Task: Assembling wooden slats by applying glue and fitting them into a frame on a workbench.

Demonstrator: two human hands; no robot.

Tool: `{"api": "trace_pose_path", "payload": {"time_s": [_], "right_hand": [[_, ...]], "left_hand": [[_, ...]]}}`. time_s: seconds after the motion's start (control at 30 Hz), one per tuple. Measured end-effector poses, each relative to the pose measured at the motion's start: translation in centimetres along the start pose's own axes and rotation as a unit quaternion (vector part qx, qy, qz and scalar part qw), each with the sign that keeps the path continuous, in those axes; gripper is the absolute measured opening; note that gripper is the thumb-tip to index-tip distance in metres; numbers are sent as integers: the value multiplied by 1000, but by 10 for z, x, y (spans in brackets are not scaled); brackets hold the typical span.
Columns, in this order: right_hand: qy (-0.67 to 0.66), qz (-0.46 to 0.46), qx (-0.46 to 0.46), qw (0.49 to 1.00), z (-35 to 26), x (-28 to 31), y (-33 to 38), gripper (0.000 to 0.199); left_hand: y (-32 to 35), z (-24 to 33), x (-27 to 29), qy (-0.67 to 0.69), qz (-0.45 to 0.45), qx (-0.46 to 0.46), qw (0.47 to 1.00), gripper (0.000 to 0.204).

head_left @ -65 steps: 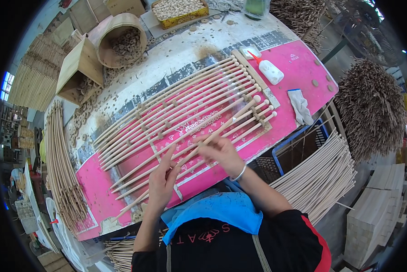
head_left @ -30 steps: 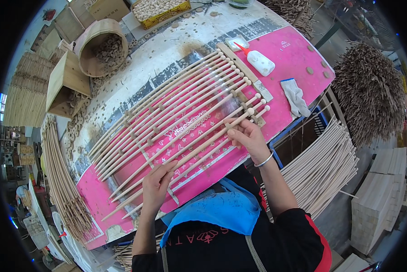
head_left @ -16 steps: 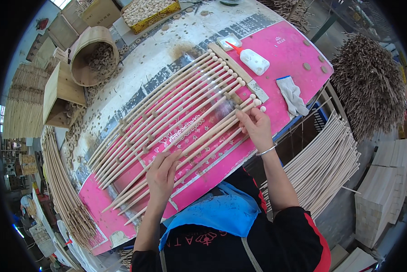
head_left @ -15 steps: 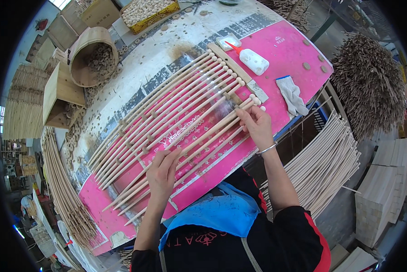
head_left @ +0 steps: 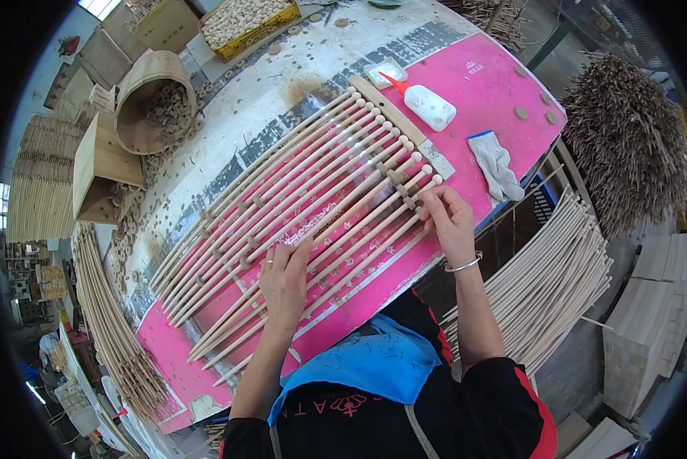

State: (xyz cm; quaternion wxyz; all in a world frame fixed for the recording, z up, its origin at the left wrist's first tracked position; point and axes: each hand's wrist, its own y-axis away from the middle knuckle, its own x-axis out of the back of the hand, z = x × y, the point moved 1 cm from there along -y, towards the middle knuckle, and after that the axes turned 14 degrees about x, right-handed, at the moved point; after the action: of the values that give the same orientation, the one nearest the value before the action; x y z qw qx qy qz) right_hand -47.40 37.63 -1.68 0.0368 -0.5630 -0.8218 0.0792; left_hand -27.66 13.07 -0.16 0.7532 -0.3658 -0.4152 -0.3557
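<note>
Thin wooden sticks [head_left: 305, 187] with round ball tips lie side by side, slanting across a pink mat [head_left: 504, 84]. Small brown wooden rings [head_left: 396, 177] sit on the nearer sticks close to their balls; other rings [head_left: 244, 206] are threaded farther down the far sticks. My left hand [head_left: 284, 287] is closed over the nearer sticks around their middle, fingertips on one of them. My right hand [head_left: 448, 222] pinches the nearest stick just below its ball tip, beside the rings; its fingers partly hide the exact grip.
A wooden stop strip [head_left: 393, 115] lies along the ball ends. Beyond it are a white glue bottle with red nozzle [head_left: 430, 107] and a white glove [head_left: 496, 164]. A ring-filled wooden bucket [head_left: 148, 73] and a yellow crate of balls [head_left: 255, 34] stand left and back. Stick bundles [head_left: 542, 279] flank the table.
The near sticks, bunched before, now lie farther apart with their balls closer in line. Rings now show near those balls. My left hand moved right and slightly up; my right hand moved slightly right and nearer.
</note>
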Motion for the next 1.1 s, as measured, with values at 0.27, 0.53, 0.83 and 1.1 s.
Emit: {"api": "trace_pose_path", "payload": {"time_s": [0.27, 0.53, 0.83, 1.1], "right_hand": [[-16, -11, -18, 1000, 2, -3, 11, 21], [-12, -14, -17, 1000, 2, 0, 17, 22], [-2, -17, -8, 1000, -3, 0, 21, 22], [-11, -29, -8, 999, -5, -6, 24, 21]], "left_hand": [[1, 5, 0, -15, 7, -11, 1000, 34], [-4, -38, 34, 11, 25, 65, 998, 34], [3, -49, 31, -38, 25, 57, 997, 36], [-6, -61, 27, -87, 25, 33, 995, 33]]}}
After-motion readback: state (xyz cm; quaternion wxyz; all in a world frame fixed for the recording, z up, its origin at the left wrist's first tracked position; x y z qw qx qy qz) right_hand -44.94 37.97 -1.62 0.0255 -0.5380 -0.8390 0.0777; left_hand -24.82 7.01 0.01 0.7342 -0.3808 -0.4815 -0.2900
